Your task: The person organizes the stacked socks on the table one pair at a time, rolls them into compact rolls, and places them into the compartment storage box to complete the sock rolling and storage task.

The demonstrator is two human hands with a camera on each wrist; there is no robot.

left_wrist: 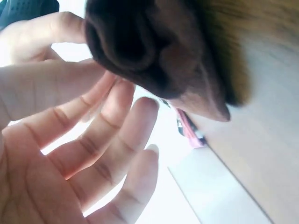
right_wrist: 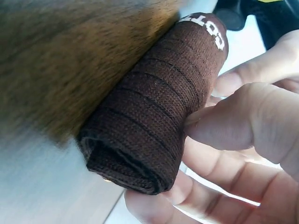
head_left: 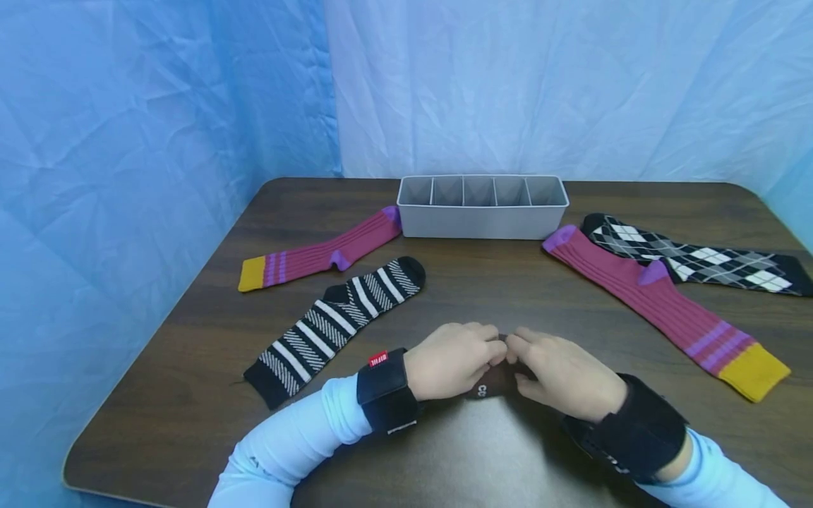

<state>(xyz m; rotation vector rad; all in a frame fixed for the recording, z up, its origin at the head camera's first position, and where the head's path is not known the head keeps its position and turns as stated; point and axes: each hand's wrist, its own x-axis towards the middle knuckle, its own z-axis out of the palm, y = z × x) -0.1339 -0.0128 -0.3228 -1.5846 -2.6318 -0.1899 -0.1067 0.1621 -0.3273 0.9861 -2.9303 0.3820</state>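
Note:
A dark brown ribbed sock (right_wrist: 145, 93), rolled into a tight bundle with white lettering near one end, is between both hands just above the wooden table. My left hand (head_left: 447, 360) pinches one end of the roll between thumb and index finger; in the left wrist view the other fingers (left_wrist: 105, 156) spread out below it. At the opposite end, my right hand (head_left: 565, 370) grips the roll, its thumb (right_wrist: 224, 123) pressing into the knit and the fingers behind. From the head view, the hands hide most of the bundle.
A grey box (head_left: 484, 222) with several compartments stands at the table's back. To the left lie a pink-yellow sock (head_left: 317, 257) and a black-white striped sock (head_left: 336, 328). On the right, another pink-yellow sock (head_left: 667, 310) overlaps a black argyle sock (head_left: 705, 257). Blue sheets surround the table.

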